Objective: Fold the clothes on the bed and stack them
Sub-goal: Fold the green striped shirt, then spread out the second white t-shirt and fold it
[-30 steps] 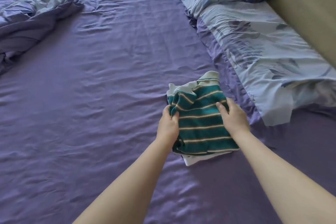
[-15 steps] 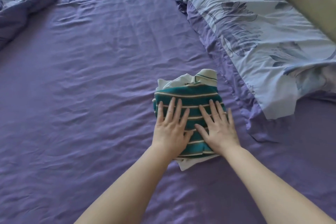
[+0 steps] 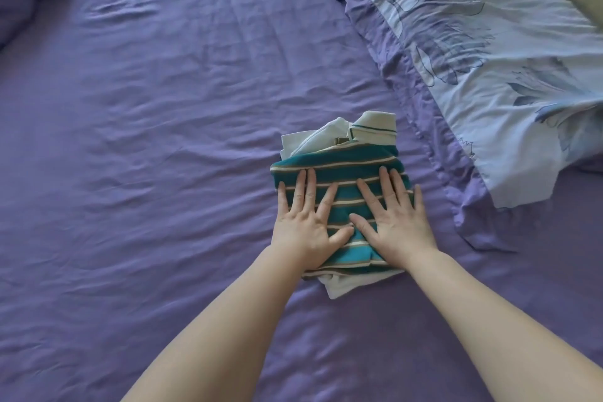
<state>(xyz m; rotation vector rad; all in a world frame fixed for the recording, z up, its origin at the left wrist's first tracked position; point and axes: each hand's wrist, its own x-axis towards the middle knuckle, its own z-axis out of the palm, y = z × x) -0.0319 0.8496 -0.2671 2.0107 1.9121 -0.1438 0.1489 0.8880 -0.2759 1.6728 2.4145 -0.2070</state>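
We find both hands, left hand (image 3: 305, 228) and right hand (image 3: 394, 222), flat with fingers straight, pressing the folded striped shirt (image 3: 339, 170) on the bed (image 3: 163, 140), just beside the pillow (image 3: 489, 75). Soft knit over white cloth; lifting carelessly could let the folds slip

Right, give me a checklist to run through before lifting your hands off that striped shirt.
1. Left hand flat on the striped shirt: ok.
2. Right hand flat beside it, fingers straight: ok.
3. Shirt folded compact: ok.
4. White garment squared under it: not ok, edges stick out front and back.
5. Stack clear of the pillow: ok, purple sheet shows between.
6. More clothes left to fold: cannot tell.
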